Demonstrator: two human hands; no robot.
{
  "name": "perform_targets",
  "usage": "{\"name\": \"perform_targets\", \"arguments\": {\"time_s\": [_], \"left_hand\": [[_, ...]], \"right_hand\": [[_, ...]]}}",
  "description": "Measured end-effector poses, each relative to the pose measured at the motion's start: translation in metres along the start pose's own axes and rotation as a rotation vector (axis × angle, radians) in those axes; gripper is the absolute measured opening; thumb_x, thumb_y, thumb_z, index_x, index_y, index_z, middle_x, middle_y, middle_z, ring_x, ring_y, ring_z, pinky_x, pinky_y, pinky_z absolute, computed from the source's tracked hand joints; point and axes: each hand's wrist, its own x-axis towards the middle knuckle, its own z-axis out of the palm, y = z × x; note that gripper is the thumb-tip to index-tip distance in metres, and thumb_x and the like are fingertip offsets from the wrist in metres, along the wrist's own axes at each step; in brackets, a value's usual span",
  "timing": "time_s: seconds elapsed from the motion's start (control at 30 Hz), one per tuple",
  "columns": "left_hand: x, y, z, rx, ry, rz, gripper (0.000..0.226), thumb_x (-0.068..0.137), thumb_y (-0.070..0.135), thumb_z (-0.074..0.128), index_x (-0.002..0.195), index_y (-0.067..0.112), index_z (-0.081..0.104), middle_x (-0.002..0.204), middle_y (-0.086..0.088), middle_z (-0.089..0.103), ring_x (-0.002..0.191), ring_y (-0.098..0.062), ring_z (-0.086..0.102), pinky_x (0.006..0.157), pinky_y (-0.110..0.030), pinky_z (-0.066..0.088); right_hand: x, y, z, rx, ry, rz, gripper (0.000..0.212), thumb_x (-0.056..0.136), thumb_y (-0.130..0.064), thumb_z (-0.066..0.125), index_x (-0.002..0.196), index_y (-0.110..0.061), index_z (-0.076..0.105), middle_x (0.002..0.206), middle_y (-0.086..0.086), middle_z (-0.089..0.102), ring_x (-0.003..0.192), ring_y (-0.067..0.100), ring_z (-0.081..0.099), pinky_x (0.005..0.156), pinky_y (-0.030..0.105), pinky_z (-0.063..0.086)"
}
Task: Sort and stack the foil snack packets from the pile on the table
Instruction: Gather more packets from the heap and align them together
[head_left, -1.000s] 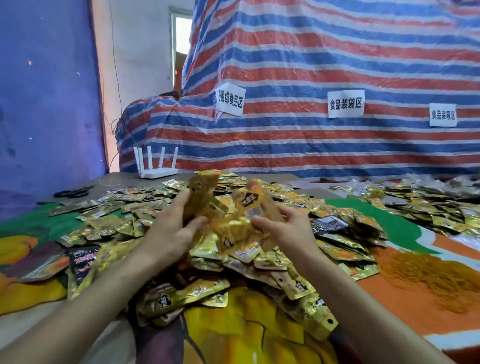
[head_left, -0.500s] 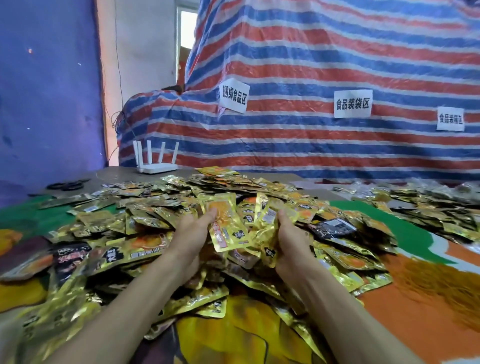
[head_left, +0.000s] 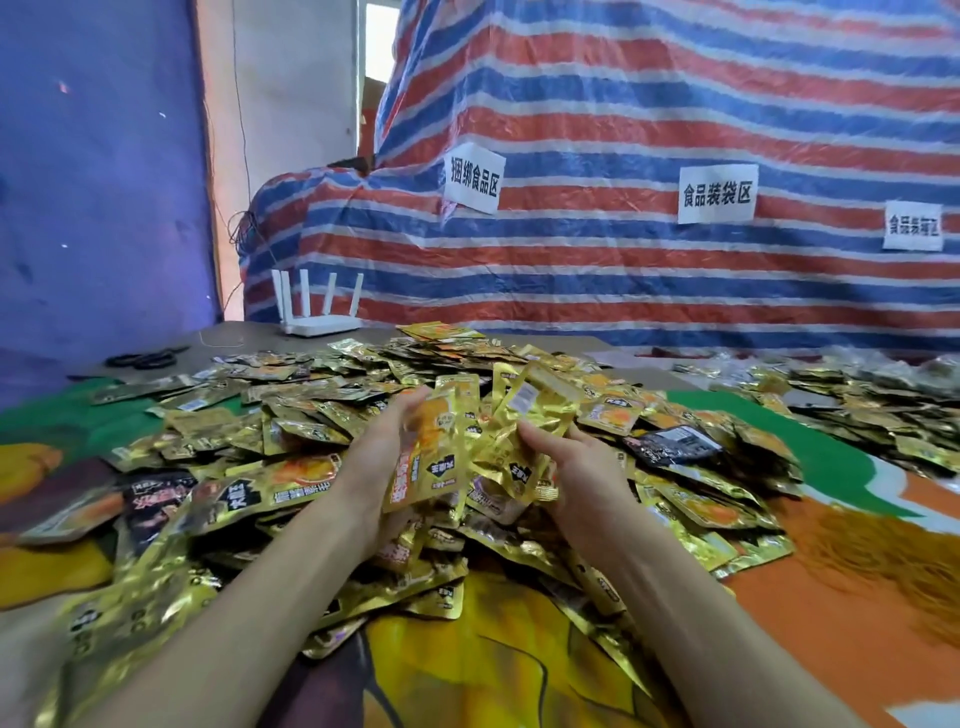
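A wide pile of gold foil snack packets (head_left: 291, 431) covers the middle of the table. Both my hands are over its near centre. My left hand (head_left: 382, 457) grips a bunch of gold packets (head_left: 434, 457), the front one showing orange print and a black label. My right hand (head_left: 582, 467) holds more gold packets (head_left: 524, 415) from the other side, one with a white barcode sticker facing me. The two handfuls touch between my palms. A black packet (head_left: 670, 444) lies in the pile just right of my right hand.
A colourful printed cloth (head_left: 857, 582) covers the table. A second spread of packets (head_left: 862, 405) lies at the far right. A white router (head_left: 317, 312) and black scissors (head_left: 145, 357) sit at the back left. A striped tarp (head_left: 623, 270) with paper signs rises behind.
My hands have come down from a raised position onto the pile and closed in on the bunch of packets. The bunch now sits upright between my palms.
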Motion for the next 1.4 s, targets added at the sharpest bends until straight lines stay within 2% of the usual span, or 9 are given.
{"name": "perform_targets", "arguments": {"time_s": [0.2,0.4,0.53,0.67,0.8,0.93,1.03,1.17,1.4], "left_hand": [[-0.009,0.002,0.006,-0.05,-0.16,0.072,0.038,0.081,0.035,0.07,0.105,0.006,0.063,0.084,-0.015,0.075,0.072,-0.029,0.074,0.058,-0.038,0.059],[-0.016,-0.002,0.024,0.0,-0.142,0.191,0.044,0.077,0.031,0.072,0.115,0.013,0.058,0.097,-0.009,0.077,0.087,-0.026,0.075,0.063,-0.036,0.061],[-0.016,-0.006,0.03,0.179,-0.051,0.409,0.039,0.075,0.032,0.074,0.107,0.026,0.054,0.094,0.003,0.075,0.09,-0.017,0.074,0.069,-0.029,0.06],[-0.021,-0.016,0.037,0.408,-0.112,0.588,0.055,0.086,0.006,0.073,0.12,0.031,0.038,0.102,0.004,0.063,0.088,-0.005,0.071,0.073,-0.019,0.056],[-0.025,-0.025,0.042,0.328,-0.198,0.463,0.085,0.075,-0.002,0.069,0.139,0.03,0.025,0.109,-0.005,0.058,0.079,-0.005,0.069,0.069,-0.022,0.055],[-0.023,-0.024,0.038,0.357,-0.227,0.281,0.059,0.06,0.004,0.066,0.117,0.019,0.057,0.094,-0.01,0.071,0.08,-0.018,0.07,0.069,-0.033,0.058],[-0.022,-0.026,0.031,0.37,-0.273,0.239,0.034,0.061,0.003,0.073,0.095,0.011,0.073,0.087,-0.015,0.075,0.078,-0.025,0.073,0.066,-0.033,0.059],[-0.024,-0.029,0.032,0.457,-0.221,0.199,0.025,0.062,0.015,0.069,0.087,0.017,0.075,0.087,-0.013,0.075,0.081,-0.026,0.073,0.079,-0.049,0.061],[-0.033,-0.022,0.032,0.27,-0.396,0.113,0.039,0.067,0.004,0.058,0.104,-0.009,0.064,0.1,-0.028,0.069,0.094,-0.037,0.068,0.075,-0.049,0.06]], "right_hand": [[-0.008,0.003,-0.005,-0.4,0.056,-0.52,0.023,0.091,-0.026,0.074,0.11,-0.026,0.062,0.102,-0.006,0.073,0.093,0.009,0.071,0.078,0.038,0.062],[-0.016,0.008,0.009,-0.267,-0.172,-0.47,0.028,0.098,-0.007,0.059,0.123,-0.019,0.053,0.111,0.005,0.071,0.101,0.022,0.071,0.079,0.038,0.061],[-0.022,0.015,0.021,-0.044,-0.262,-0.379,0.022,0.103,-0.018,0.046,0.119,-0.017,0.061,0.103,0.004,0.076,0.096,0.023,0.074,0.071,0.033,0.062],[-0.025,0.02,0.028,0.052,-0.234,-0.289,0.06,0.103,-0.057,0.034,0.106,-0.015,0.076,0.103,0.01,0.077,0.096,0.023,0.075,0.076,0.029,0.059],[-0.024,0.022,0.027,-0.067,-0.04,-0.423,0.046,0.09,-0.053,0.043,0.102,-0.019,0.073,0.096,0.009,0.076,0.089,0.026,0.074,0.072,0.036,0.061],[-0.027,0.019,0.024,-0.025,0.014,-0.392,0.057,0.084,-0.063,0.045,0.09,-0.016,0.076,0.091,0.016,0.075,0.089,0.038,0.071,0.075,0.049,0.059],[-0.029,0.015,0.026,-0.154,-0.001,-0.34,0.068,0.078,-0.071,0.046,0.091,-0.009,0.071,0.09,0.012,0.074,0.085,0.034,0.069,0.077,0.045,0.055],[-0.026,0.001,0.007,-0.265,0.014,-0.308,0.029,0.1,-0.046,0.05,0.103,-0.018,0.059,0.102,0.0,0.065,0.088,0.011,0.063,0.071,0.026,0.044],[-0.044,-0.067,-0.129,-1.209,0.298,-0.346,0.007,0.084,-0.016,0.067,0.079,-0.022,0.067,0.08,-0.001,0.069,0.078,0.019,0.064,0.068,0.033,0.051]]}}
